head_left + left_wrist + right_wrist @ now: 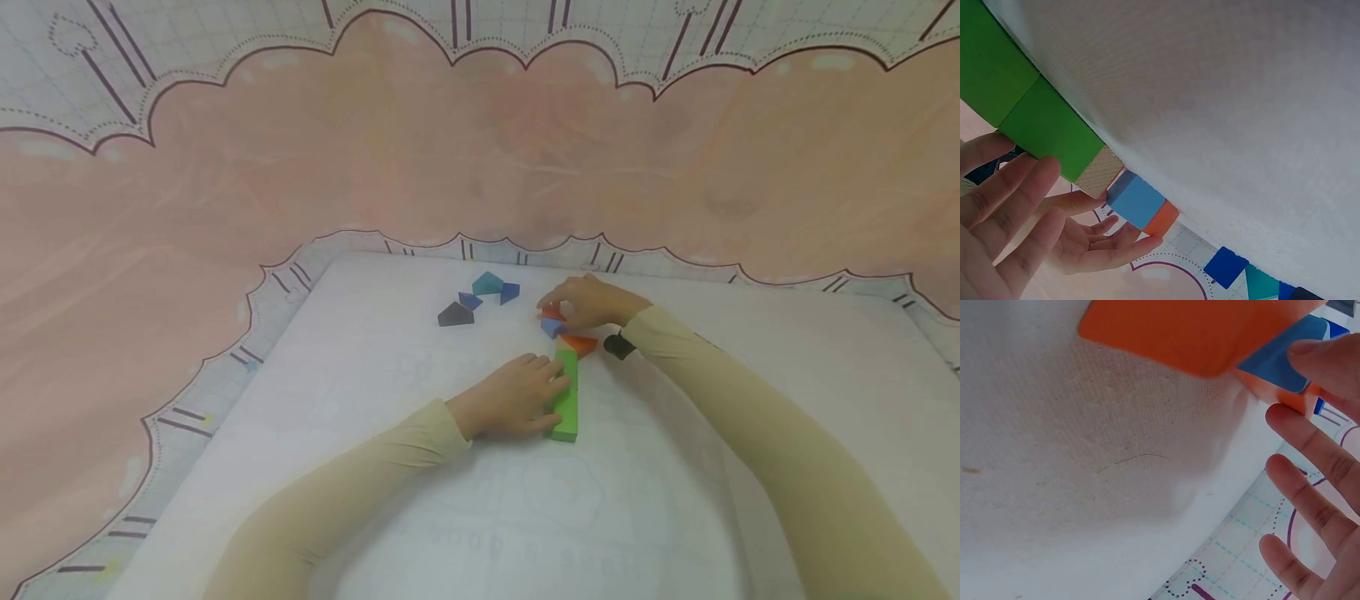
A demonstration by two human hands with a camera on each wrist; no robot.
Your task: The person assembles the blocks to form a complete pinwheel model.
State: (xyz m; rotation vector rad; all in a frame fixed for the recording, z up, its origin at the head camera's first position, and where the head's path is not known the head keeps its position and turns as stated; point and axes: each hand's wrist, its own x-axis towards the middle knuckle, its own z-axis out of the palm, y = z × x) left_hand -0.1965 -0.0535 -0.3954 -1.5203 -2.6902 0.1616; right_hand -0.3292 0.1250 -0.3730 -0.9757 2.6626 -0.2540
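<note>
Two green blocks (567, 417) lie end to end in a row on the white surface. My left hand (521, 396) rests along their left side, fingers extended against them. At the far end of the row sits an orange wedge-like block (581, 345), its bare wood side showing in the left wrist view. Beyond it a light blue block (1138, 200) touches a smaller orange block (1162, 219). My right hand (596, 302) pinches these two: the thumb (1322, 359) presses the light blue one and the index fingertip meets the orange one.
Further back left stand a teal block (488, 283), two dark blue blocks, one of them (510, 292) to its right, and a dark grey block (456, 315). A black piece (618, 346) lies by my right sleeve. A scalloped printed border (517, 250) runs along the back.
</note>
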